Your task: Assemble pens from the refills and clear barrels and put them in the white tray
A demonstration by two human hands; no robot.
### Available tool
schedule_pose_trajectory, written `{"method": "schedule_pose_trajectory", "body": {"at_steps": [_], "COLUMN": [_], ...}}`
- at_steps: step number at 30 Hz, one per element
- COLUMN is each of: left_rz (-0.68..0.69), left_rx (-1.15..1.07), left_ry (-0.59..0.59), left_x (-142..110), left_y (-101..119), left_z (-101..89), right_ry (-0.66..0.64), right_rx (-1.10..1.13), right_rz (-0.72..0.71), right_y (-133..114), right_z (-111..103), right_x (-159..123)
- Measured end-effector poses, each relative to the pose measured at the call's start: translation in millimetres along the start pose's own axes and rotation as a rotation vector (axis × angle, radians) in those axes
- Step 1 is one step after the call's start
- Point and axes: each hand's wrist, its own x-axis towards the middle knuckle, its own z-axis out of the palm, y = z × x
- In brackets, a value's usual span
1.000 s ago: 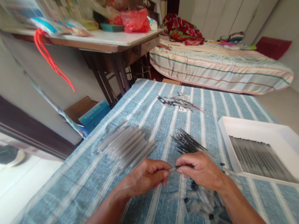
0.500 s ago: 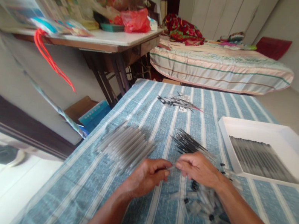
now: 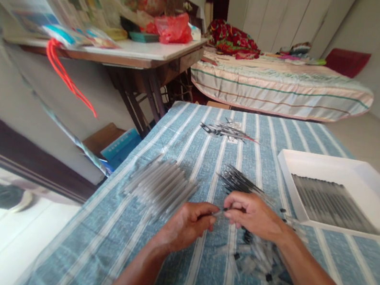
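Note:
My left hand (image 3: 195, 219) pinches the end of a thin translucent pen barrel (image 3: 217, 213), most of it hidden in the hand. Facing it, almost touching, my right hand (image 3: 251, 213) is closed on a small dark pen part (image 3: 237, 208) at the barrel's end; its exact kind is too blurred to tell. Left of the hands lies a pile of translucent grey pen barrels (image 3: 163, 184). Just beyond my right hand is a bundle of black pen refills (image 3: 238, 180). Clear pen caps (image 3: 261, 259) with black pieces lie partly under my right forearm.
At the right stands a white box (image 3: 369, 177) holding a row of pens (image 3: 333, 203). Toward the far edge of the striped tablecloth (image 3: 168, 275) lies a small heap of thin dark and red pieces (image 3: 228, 130). A cluttered desk (image 3: 131, 57) stands at the left.
The fingers of my right hand have shifted and lifted slightly, and a dark part now shows between them. My left hand stays nearly still.

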Motion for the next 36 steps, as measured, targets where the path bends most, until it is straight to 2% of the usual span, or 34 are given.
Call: {"method": "schedule_pose_trajectory", "body": {"at_steps": [4,8,22,26,32,36], "left_rz": [0.000,0.005,0.019,0.071,0.218,0.218], "left_rx": [-0.012,-0.022,0.038,0.110,0.316,0.396], "left_ry": [0.011,0.014,0.016,0.020,0.131,0.131], "left_x": [-0.4,-0.8,-0.1,0.2,2.0,2.7], "left_y": [0.3,-1.3,-1.1,-5.0,-3.4,-3.3], "left_z": [0.1,0.4,0.8,1.4,3.0,3.1], "right_ry": [0.005,-0.009,0.017,0.007,0.027,0.069], "right_rx": [-0.088,-0.026,-0.063,-0.007,0.056,0.042], "right_rz": [0.031,0.028,0.051,0.055,0.108,0.099], "right_y": [-2.6,-2.6,-4.0,-4.2,-2.7,-4.2], "right_z": [-0.7,-1.0,-2.7,-0.6,1.7,0.7], "right_x": [0.4,0.5,-0.2,0.0,0.6,-0.2]}}
